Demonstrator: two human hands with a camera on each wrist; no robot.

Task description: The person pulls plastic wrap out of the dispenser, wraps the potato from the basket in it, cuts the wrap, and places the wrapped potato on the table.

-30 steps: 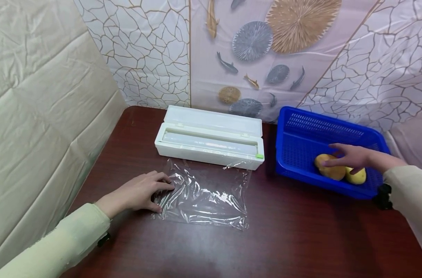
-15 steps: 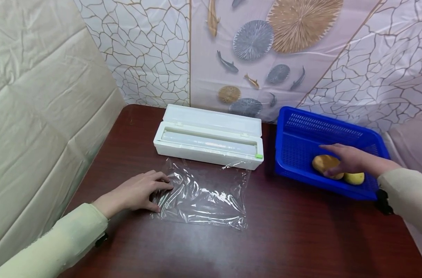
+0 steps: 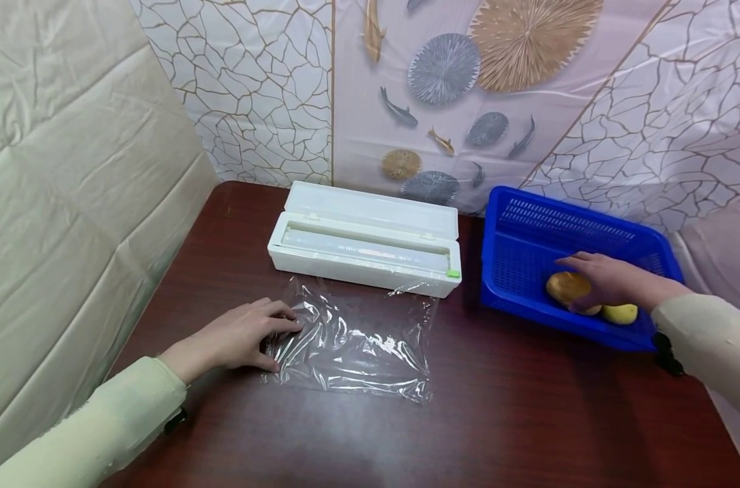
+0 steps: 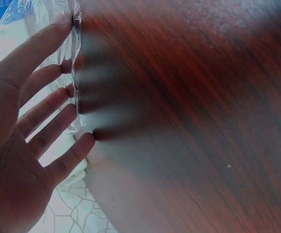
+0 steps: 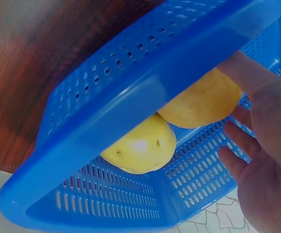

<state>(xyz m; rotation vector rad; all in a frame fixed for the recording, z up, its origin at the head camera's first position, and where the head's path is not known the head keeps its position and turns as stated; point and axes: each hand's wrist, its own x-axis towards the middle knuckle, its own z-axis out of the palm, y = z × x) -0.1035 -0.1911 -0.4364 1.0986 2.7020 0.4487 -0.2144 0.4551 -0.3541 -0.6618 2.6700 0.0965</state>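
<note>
In the head view, my left hand (image 3: 238, 339) rests with spread fingers on the left edge of a clear sheet of plastic wrap (image 3: 358, 346) on the table. The left wrist view shows its fingertips (image 4: 65, 22) along the wrap's edge. Over in the blue basket (image 3: 528, 308), my right hand (image 3: 610, 278) is around a brownish-orange, potato-like item (image 3: 565, 288). Its thumb is at that item, while the fingers are spread beside it; full contact is hidden. A yellow potato (image 5: 142, 145) lies next to it.
Behind the wrap stands a white plastic-wrap box (image 3: 364, 268), its lid raised, a roll inside and a green slider (image 3: 453, 274) at its right front corner. The dark red table (image 3: 358, 447) meets patterned wall cloth at the back.
My right hand has shifted slightly left and lower over the brownish-orange item, which has shifted slightly left too. The left hand has stayed on the wrap almost unmoved.
</note>
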